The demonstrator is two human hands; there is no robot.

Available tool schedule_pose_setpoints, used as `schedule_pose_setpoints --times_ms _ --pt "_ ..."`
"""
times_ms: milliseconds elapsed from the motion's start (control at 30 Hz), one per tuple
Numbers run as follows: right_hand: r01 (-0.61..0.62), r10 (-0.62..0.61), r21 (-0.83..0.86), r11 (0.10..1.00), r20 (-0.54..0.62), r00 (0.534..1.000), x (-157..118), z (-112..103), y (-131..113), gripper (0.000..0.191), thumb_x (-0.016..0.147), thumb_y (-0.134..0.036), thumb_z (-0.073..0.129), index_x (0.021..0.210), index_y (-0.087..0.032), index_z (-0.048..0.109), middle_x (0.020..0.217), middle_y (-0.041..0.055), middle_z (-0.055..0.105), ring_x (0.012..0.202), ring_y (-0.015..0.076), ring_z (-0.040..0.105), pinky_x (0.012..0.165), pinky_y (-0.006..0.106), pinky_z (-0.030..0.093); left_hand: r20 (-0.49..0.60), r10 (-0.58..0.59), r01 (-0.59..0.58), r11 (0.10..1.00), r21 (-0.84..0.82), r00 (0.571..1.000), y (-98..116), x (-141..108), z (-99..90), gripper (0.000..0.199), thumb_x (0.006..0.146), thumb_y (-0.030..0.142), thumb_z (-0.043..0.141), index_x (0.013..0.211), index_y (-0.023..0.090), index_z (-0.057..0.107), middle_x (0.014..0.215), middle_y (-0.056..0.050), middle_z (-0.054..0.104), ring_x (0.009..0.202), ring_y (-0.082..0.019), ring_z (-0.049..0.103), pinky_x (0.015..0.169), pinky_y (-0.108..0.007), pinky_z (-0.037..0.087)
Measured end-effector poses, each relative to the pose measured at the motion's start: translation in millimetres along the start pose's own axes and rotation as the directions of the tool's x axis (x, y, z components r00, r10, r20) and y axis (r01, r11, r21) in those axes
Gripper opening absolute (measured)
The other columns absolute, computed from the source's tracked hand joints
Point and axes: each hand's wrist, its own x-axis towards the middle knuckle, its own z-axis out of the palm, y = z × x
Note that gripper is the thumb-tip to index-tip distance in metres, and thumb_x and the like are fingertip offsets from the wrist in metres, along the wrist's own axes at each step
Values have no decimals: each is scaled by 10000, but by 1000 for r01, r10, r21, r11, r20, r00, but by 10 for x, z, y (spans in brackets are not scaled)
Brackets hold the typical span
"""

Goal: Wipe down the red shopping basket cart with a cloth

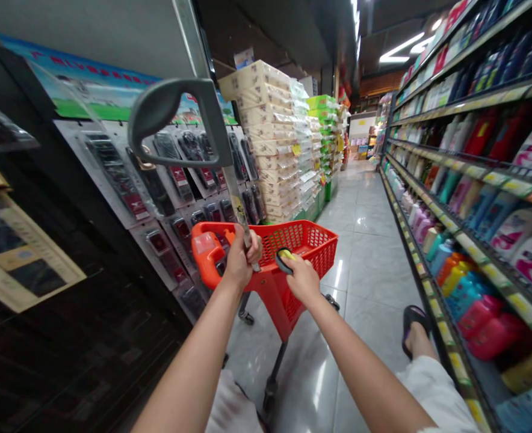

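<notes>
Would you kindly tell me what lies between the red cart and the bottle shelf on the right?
In the head view, grey tiled floor lies between the red cart and the bottle shelf, with a sandalled foot close to the shelf.

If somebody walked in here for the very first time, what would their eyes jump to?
Probably the bright red plastic shopping cart in the middle. Then the metal pole with its grey loop handle, rising left of centre from the left hand, while the right hand holds a yellow-and-black object. Colourful plastic bottles fill shelves along the right.
</notes>
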Motion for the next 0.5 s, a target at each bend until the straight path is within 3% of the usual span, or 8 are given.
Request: schedule_pose_setpoints --times_ms 100,267,400,500 --pt "48 -48 -22 999 -20 999 -73 54 -175 591 718 -37 482 1209 -306 670 1278 40 599 1068 241 560 940 356 457 32 19 -20 1000 11 999 -14 -1 -5 625 837 691 474 514 156 469 391 63 242 333 -36 204 347 -171 170" --pt "134 -136 -19 991 -154 979 -545 433 -289 693 705 20 467 1337 -245 564 1454 109 409 1226 274 445 1009 422 430 82 30 -34 998 52 996 -10 -6 -45 604 801 711 516 546 163 499 402 66 274 336 -42 220 348 -176 186" --pt "62 -60 2 998 -203 977 -772 649 -255 565 733 23 468 1224 -203 630 1374 161 429 1227 283 443 1025 475 416 118 -64 49 991 122 991 68 -26 -87 614 791 737 493 574 164 515 434 52 352 367 -62 325 391 -190 303" --pt "96 -89 18 995 -223 971 -751 645 -474 555 781 -66 534 1307 -239 562 1378 151 412 1235 297 433 1020 486 420 161 -153 126 978 164 975 135 -37 -110 624 777 759 481 600 164 538 458 31 418 418 -90 421 465 -221 403"
